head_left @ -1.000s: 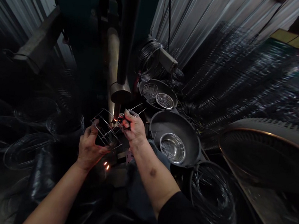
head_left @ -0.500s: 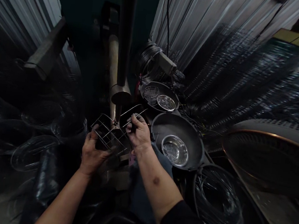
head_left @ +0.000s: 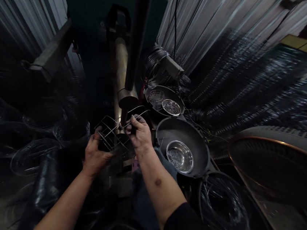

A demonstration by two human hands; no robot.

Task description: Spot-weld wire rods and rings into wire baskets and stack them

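A wire rack (head_left: pixel 108 129) of thin metal rods is held between my two hands, at the machine's lower electrode arm (head_left: pixel 117 116). My left hand (head_left: pixel 96 154) grips its left side, thumb and fingers closed on the wires. On the right, my right hand (head_left: pixel 140 133) is closed in a pinch around the rack's wire near the upright metal rod (head_left: pixel 124 116). The upper cylindrical metal arm (head_left: pixel 128 99) hangs just above the rack. Whether a small loose piece is also between my right fingertips is hidden.
A steel bowl (head_left: pixel 184 156) of short metal pins sits in a dark pan (head_left: pixel 165 125) to the right. Behind it, another pan (head_left: pixel 152 89) holds a shallow dish (head_left: pixel 171 107) and wire pieces. Coiled wire (head_left: pixel 226 207) lies lower right, near a round fan-like guard (head_left: pixel 276 142).
My right hand has shifted slightly left and down along the rack, nearer the upright rod. My left hand keeps its grip. The whole view has moved a little.
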